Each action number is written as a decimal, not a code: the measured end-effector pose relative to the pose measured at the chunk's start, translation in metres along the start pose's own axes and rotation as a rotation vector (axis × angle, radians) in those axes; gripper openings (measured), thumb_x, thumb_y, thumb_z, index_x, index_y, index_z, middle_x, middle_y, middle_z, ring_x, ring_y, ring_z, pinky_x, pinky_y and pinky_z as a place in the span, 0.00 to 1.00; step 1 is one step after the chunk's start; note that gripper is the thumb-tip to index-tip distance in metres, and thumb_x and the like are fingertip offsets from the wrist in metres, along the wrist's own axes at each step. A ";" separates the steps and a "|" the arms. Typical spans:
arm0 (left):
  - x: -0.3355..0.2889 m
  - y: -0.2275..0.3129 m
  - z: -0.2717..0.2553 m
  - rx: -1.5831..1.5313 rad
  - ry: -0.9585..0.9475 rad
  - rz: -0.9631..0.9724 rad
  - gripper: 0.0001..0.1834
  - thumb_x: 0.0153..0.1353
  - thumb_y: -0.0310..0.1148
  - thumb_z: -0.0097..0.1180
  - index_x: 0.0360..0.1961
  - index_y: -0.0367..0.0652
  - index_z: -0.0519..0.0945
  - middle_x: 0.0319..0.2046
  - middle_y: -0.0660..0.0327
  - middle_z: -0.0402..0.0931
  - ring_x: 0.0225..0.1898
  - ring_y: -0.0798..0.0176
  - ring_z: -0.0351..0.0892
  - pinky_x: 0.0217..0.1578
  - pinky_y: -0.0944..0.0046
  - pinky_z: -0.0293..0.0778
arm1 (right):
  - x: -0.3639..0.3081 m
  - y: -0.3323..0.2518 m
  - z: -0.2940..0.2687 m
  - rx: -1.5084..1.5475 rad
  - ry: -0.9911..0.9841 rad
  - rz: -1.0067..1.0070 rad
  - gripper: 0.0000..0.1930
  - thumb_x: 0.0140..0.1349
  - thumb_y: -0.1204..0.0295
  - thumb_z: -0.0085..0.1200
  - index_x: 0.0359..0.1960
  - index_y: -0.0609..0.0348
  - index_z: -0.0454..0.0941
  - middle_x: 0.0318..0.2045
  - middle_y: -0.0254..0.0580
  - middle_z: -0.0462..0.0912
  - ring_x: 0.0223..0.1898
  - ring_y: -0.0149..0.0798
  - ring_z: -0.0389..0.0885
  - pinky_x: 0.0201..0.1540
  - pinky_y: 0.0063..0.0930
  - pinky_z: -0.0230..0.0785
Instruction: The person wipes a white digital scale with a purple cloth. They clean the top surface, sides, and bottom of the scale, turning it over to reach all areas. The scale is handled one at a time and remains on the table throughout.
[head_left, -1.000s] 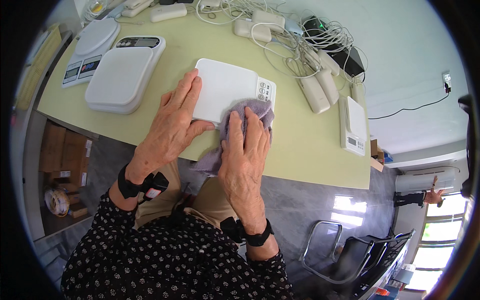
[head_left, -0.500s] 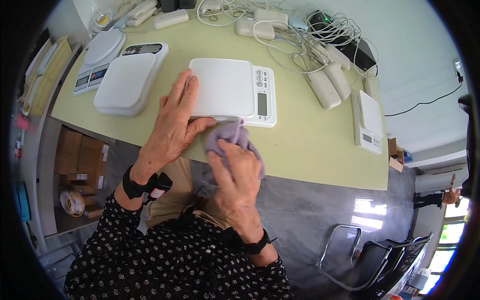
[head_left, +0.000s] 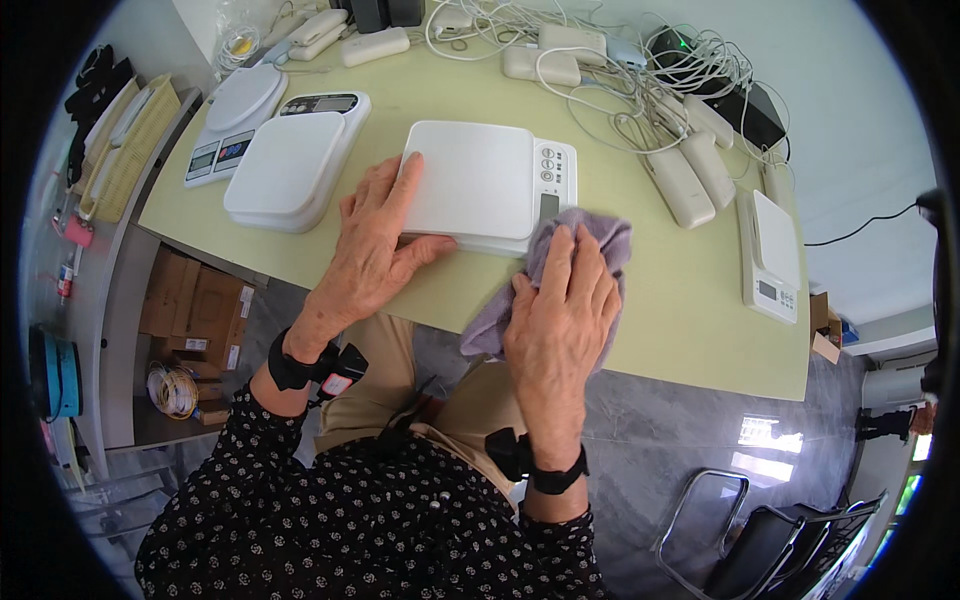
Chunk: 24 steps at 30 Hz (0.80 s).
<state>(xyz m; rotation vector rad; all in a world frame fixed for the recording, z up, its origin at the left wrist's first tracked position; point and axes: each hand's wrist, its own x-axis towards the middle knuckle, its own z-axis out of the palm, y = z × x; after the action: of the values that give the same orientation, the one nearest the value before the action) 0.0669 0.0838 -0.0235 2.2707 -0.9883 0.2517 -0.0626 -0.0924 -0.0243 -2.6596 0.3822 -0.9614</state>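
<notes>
Near the front edge of the pale green tabletop (head_left: 690,330), my left hand (head_left: 372,240), thumb spread wide from the fingers, rests against the left and near sides of a flat, white, rectangular scale (head_left: 470,180), probably to keep it from sliding, while my right hand (head_left: 562,315) holds a bunched purple-grey fabric cloth (head_left: 612,240) beneath loosely bent fingers, seemingly so its soft folds stay under my fingertips. That scale lies between my hands, touching the left and just beyond the right, whose cloth meets its near right corner.
</notes>
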 end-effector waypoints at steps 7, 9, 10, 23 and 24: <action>0.005 -0.001 -0.004 -0.097 -0.023 0.023 0.47 0.57 0.39 0.74 0.73 0.34 0.63 0.70 0.44 0.63 0.69 0.41 0.64 0.69 0.50 0.60 | 0.016 0.018 -0.001 0.120 0.023 0.049 0.22 0.57 0.81 0.61 0.55 0.62 0.78 0.56 0.52 0.80 0.56 0.54 0.77 0.58 0.45 0.67; 0.008 0.001 -0.004 -0.144 -0.009 0.004 0.47 0.54 0.34 0.76 0.72 0.32 0.65 0.68 0.45 0.65 0.66 0.42 0.67 0.66 0.53 0.64 | 0.020 0.021 -0.001 0.208 0.020 0.088 0.21 0.57 0.82 0.61 0.55 0.62 0.79 0.55 0.52 0.80 0.56 0.54 0.78 0.58 0.45 0.68; 0.009 0.002 -0.004 -0.153 -0.008 -0.014 0.47 0.52 0.31 0.77 0.71 0.30 0.66 0.66 0.45 0.67 0.65 0.43 0.69 0.65 0.54 0.66 | 0.021 0.021 0.000 0.254 0.017 0.108 0.21 0.58 0.82 0.61 0.54 0.62 0.80 0.54 0.52 0.81 0.55 0.54 0.78 0.58 0.45 0.68; 0.018 0.033 -0.013 -0.405 0.038 -0.171 0.37 0.55 0.32 0.75 0.63 0.25 0.75 0.49 0.58 0.74 0.49 0.67 0.76 0.50 0.67 0.74 | 0.036 0.035 -0.007 0.931 0.171 0.437 0.19 0.60 0.82 0.63 0.55 0.64 0.82 0.46 0.41 0.87 0.46 0.33 0.82 0.55 0.26 0.73; 0.020 0.032 -0.016 -0.394 0.040 -0.174 0.36 0.56 0.33 0.75 0.62 0.24 0.75 0.48 0.58 0.75 0.47 0.67 0.76 0.48 0.67 0.74 | 0.036 0.035 -0.009 0.979 0.180 0.452 0.19 0.60 0.82 0.64 0.55 0.64 0.83 0.45 0.40 0.87 0.46 0.32 0.82 0.54 0.26 0.73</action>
<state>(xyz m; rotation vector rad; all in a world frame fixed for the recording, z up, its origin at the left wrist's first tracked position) 0.0594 0.0655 0.0132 1.9658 -0.7389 0.0229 -0.0464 -0.1383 -0.0093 -1.5318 0.3887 -0.9103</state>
